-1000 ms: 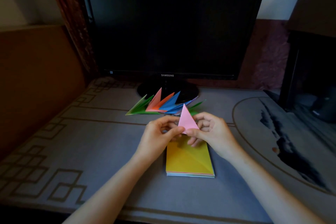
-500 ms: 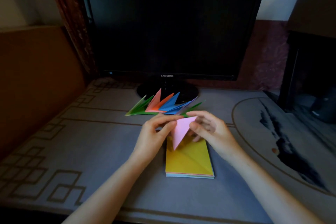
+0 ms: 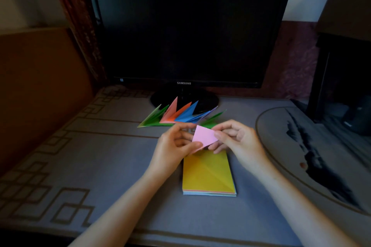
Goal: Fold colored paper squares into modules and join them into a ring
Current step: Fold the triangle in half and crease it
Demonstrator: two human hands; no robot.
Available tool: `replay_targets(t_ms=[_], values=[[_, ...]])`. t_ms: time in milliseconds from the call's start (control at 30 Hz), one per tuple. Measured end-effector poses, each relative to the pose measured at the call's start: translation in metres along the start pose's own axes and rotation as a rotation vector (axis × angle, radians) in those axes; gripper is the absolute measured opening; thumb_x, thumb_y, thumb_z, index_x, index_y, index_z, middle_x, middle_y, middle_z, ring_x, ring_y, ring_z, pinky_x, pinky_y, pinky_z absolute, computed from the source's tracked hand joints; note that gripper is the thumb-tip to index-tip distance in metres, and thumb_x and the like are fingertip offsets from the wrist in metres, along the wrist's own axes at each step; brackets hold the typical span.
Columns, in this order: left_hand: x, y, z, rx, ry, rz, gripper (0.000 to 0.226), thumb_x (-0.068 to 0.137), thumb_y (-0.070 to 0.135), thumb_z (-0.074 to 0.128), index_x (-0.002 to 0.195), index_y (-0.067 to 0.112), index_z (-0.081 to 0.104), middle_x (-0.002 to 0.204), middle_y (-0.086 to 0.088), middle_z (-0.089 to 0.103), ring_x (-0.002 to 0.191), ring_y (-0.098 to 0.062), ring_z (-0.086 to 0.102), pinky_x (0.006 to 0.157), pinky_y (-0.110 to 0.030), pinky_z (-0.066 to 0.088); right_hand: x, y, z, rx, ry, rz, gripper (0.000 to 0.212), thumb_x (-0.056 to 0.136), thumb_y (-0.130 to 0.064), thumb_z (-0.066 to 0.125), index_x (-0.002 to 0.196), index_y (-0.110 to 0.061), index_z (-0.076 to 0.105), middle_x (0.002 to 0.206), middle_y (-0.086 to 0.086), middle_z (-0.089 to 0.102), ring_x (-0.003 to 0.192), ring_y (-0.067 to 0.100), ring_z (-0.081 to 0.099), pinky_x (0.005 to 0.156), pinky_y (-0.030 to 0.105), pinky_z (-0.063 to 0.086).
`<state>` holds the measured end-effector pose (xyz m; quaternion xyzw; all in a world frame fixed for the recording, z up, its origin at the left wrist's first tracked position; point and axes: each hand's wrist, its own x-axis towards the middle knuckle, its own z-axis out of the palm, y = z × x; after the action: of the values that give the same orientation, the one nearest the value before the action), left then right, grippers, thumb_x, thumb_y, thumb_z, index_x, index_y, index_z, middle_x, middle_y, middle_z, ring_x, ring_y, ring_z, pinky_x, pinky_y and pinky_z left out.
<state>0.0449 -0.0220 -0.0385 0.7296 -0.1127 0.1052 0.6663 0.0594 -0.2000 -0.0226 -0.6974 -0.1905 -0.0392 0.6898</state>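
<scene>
Turned in both hands, the pink folded piece (image 3: 204,136) now shows a broad four-sided face at the frame's centre, where half a second ago it hung as a triangle pointing down. Up and to the left of it, a fan of joined modules (image 3: 176,117) lies on the tabletop (image 3: 100,156) in front of the monitor's stand (image 3: 183,98). Green, salmon, orange, blue and lilac points are spread in an open arc, not closed into a ring. The left hand (image 3: 173,148) pinches the pink piece's lower left edge between thumb and fingers. Below, the stack of paper squares (image 3: 208,174), yellow on top with a diagonal crease, rests flat and looks thick. The right hand (image 3: 239,142) grips the piece's right corner, fingers curled behind it. As I judge it, the work is partway: several modules are linked, the pink one is still being folded and not yet joined, and more folding remains before the ends meet.
</scene>
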Motion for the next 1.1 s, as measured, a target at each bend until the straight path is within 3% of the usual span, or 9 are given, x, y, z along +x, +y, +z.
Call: replay_targets(t_ms=[333, 433, 567, 633, 700, 800, 900, 1000, 1100], values=[[0.001, -0.001, -0.001, -0.012, 0.068, 0.029, 0.034, 0.07, -0.001, 0.076, 0.096, 0.017, 0.065, 0.083, -0.008, 0.07, 0.073, -0.013, 0.067, 0.067, -0.022, 0.055, 0.002, 0.006, -0.01, -0.244, -0.054, -0.006, 0.016, 0.092, 0.002, 0.051, 0.087, -0.012, 0.055, 0.061, 0.011, 0.064, 0.046, 0.018, 0.055, 0.038, 0.022, 0.037], [0.001, -0.004, -0.005, -0.012, 0.09, 0.015, 0.026, 0.077, -0.001, 0.071, 0.093, 0.018, 0.064, 0.076, -0.003, 0.07, 0.068, -0.012, 0.068, 0.063, -0.023, 0.055, 0.006, 0.01, -0.019, -0.226, 0.057, -0.02, 0.02, 0.092, 0.005, 0.049, 0.086, -0.011, 0.059, 0.057, 0.004, 0.061, 0.042, 0.012, 0.051, 0.036, 0.019, 0.034], [0.001, -0.009, -0.009, 0.25, 0.073, 0.069, 0.013, 0.082, 0.02, 0.07, 0.095, 0.022, 0.067, 0.091, 0.006, 0.07, 0.083, -0.001, 0.064, 0.078, -0.015, 0.047, 0.016, 0.023, -0.04, -0.229, 0.268, 0.013, 0.017, 0.093, 0.006, 0.045, 0.097, -0.001, 0.061, 0.062, 0.009, 0.06, 0.042, 0.005, 0.051, 0.037, 0.016, 0.034], [0.0, -0.013, -0.009, 0.462, -0.052, 0.076, 0.032, 0.077, 0.047, 0.069, 0.104, 0.029, 0.066, 0.106, 0.009, 0.065, 0.101, -0.002, 0.056, 0.09, -0.018, 0.042, 0.02, 0.031, -0.043, -0.32, 0.268, 0.052, 0.018, 0.093, 0.004, 0.047, 0.102, 0.0, 0.062, 0.064, 0.008, 0.06, 0.045, 0.004, 0.051, 0.045, 0.017, 0.038], [-0.002, -0.014, -0.007, 0.661, -0.172, 0.065, 0.062, 0.066, 0.068, 0.06, 0.116, 0.032, 0.062, 0.122, 0.012, 0.056, 0.116, -0.006, 0.044, 0.101, -0.019, 0.032, 0.022, 0.038, -0.044, -0.494, 0.225, 0.061, 0.018, 0.093, -0.002, 0.051, 0.1, -0.01, 0.066, 0.071, 0.007, 0.062, 0.06, 0.01, 0.055, 0.064, 0.023, 0.041], [-0.005, -0.012, -0.006, 0.754, -0.24, 0.036, 0.069, 0.066, 0.066, 0.069, 0.125, 0.032, 0.057, 0.133, 0.013, 0.046, 0.126, -0.007, 0.032, 0.1, -0.014, 0.019, 0.021, 0.044, -0.045, -1.025, 0.154, 0.027, 0.023, 0.094, -0.024, 0.054, 0.113, -0.023, 0.067, 0.106, 0.009, 0.058, 0.1, 0.027, 0.048, 0.085, 0.023, 0.026], [-0.005, -0.011, -0.007, 0.773, -0.238, 0.057, 0.059, 0.07, 0.056, 0.071, 0.123, 0.033, 0.059, 0.136, 0.013, 0.045, 0.129, -0.008, 0.03, 0.1, -0.015, 0.017, 0.016, 0.042, -0.04, -1.301, 0.042, 0.11, 0.038, 0.096, -0.043, 0.042, 0.133, -0.039, 0.048, 0.134, 0.004, 0.038, 0.119, 0.028, 0.03, 0.099, 0.027, 0.019], [-0.005, -0.013, -0.007, 0.759, -0.232, 0.061, 0.055, 0.07, 0.055, 0.071, 0.12, 0.033, 0.061, 0.134, 0.013, 0.047, 0.127, -0.009, 0.032, 0.102, -0.018, 0.021, 0.016, 0.041, -0.037, -1.353, -0.016, 0.144, 0.045, 0.097, -0.046, 0.034, 0.141, -0.043, 0.03, 0.143, 0.002, 0.028, 0.125, 0.027, 0.025, 0.102, 0.03, 0.018], [-0.005, -0.013, -0.007, 0.738, -0.231, 0.07, 0.057, 0.068, 0.057, 0.073, 0.118, 0.033, 0.061, 0.132, 0.013, 0.049, 0.126, -0.01, 0.035, 0.108, -0.028, 0.026, 0.019, 0.039, -0.039, -1.176, 0.103, 0.069, 0.047, 0.097, -0.043, 0.039, 0.143, -0.039, 0.029, 0.143, 0.006, 0.029, 0.122, 0.029, 0.024, 0.105, 0.031, 0.016]])
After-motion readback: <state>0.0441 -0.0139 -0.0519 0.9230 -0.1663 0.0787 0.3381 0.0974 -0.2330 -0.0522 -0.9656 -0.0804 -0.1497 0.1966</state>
